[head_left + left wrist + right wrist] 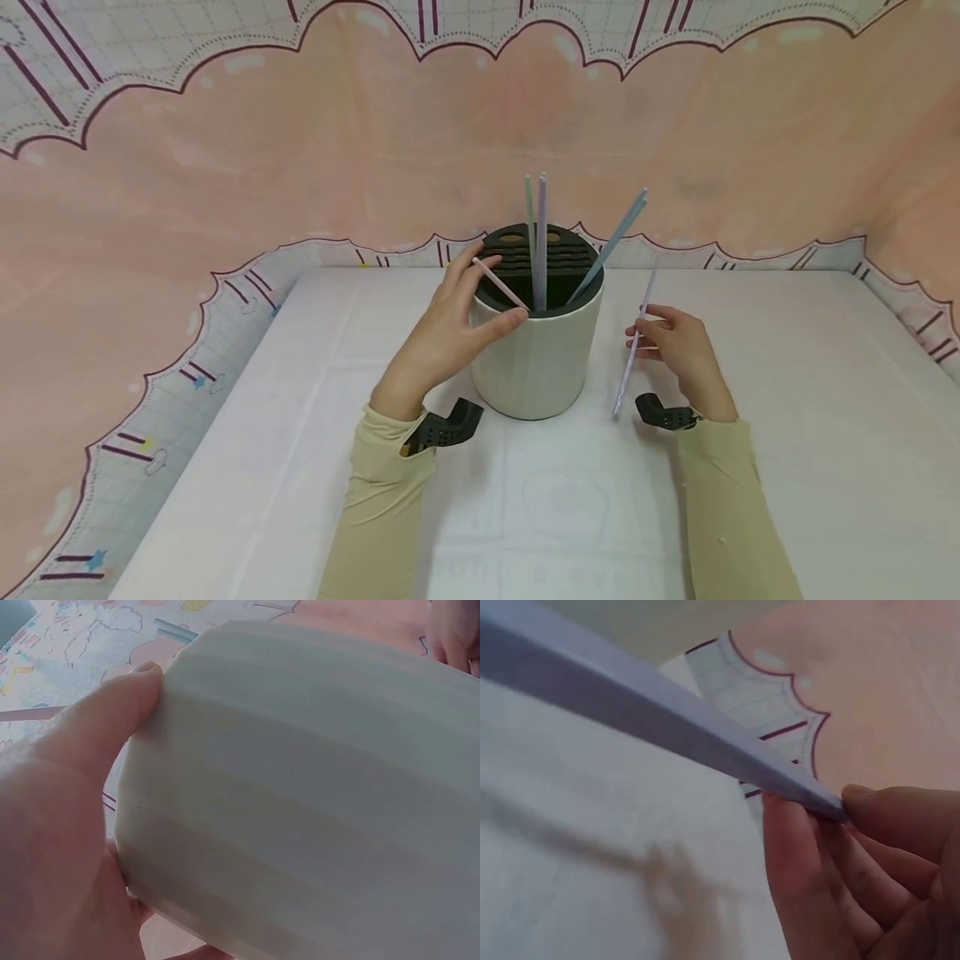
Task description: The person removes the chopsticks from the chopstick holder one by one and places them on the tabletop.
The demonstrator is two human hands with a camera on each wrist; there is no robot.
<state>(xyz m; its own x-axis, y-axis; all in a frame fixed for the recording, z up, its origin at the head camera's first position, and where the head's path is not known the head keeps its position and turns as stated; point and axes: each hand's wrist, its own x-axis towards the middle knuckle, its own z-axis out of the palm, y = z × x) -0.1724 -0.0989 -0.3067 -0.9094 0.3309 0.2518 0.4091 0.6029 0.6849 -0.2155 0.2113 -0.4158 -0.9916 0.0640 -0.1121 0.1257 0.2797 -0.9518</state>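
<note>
With its forearm stretched forward, the left hand point(447, 327) curves its grip round the rim of the white holder point(536, 367) on the desk point(285, 467), while the right hand point(681, 340), apart on the holder's right, pinches a slanting lilac stick point(625, 383).

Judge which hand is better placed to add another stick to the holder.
Likely the right hand: it pinches a purple stick beside the holder, while the left hand grips the holder.
</note>
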